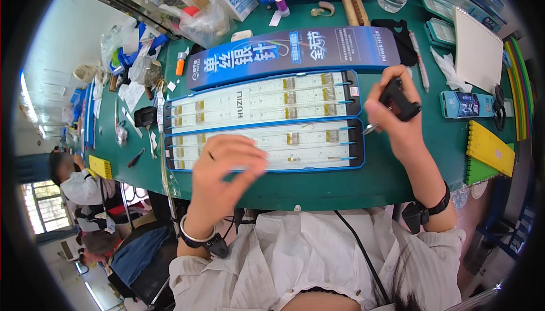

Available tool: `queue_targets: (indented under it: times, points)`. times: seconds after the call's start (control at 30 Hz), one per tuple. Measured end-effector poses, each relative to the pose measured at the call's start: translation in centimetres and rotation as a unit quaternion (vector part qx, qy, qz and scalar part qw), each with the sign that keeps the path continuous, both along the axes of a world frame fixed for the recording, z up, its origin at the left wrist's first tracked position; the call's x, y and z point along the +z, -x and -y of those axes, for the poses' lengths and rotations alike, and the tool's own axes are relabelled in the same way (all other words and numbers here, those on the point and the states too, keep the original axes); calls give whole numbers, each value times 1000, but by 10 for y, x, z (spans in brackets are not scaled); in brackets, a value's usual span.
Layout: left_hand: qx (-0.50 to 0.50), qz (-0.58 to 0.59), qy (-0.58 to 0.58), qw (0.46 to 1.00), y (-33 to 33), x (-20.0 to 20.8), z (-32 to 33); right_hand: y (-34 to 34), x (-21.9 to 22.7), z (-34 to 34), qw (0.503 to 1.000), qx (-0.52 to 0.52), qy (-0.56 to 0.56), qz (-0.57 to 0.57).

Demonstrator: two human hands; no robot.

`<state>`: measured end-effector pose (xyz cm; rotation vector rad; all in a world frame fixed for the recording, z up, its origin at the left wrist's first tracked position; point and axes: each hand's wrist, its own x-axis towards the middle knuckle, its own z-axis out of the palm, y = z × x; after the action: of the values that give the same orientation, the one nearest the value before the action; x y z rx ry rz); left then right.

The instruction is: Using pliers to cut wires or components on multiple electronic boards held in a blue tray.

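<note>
My right hand (397, 106), raised at the right end of the case, is wrapped round a black hand tool (402, 102). A small pointed metal tip (370, 128) shows below its fingers. Over the front of the case hovers my left hand (224, 177), slightly blurred, with thumb and fingertips brought together; whatever lies between them is too small to make out. Under it lies the opened blue-edged fishing-rig case (261, 144), its two white ruled halves flat on the table. Several bundles of gold-coloured hooks (290, 98) on fine lines are fixed across both halves.
Behind the case lies a long blue-purple printed box lid (295, 52). A pen (419, 61), phone (466, 105), black scissors (499, 106) and yellow notebook (491, 147) are at the right. Clutter and a black tray (146, 117) are at the left. Another person (85, 189) sits far left.
</note>
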<state>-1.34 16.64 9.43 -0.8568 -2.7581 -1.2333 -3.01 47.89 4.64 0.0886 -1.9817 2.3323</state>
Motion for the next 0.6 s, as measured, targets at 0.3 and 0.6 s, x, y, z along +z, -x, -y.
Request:
queue_targets:
  times: [0.3,0.6]
  points:
    - [-11,-87,-6,996,50,-17,-24,-2,-13,30,984,87,-148,-57]
    - [-22,-80,36,996,52,-52,-34,1,-23,23,978,90,-177,-71]
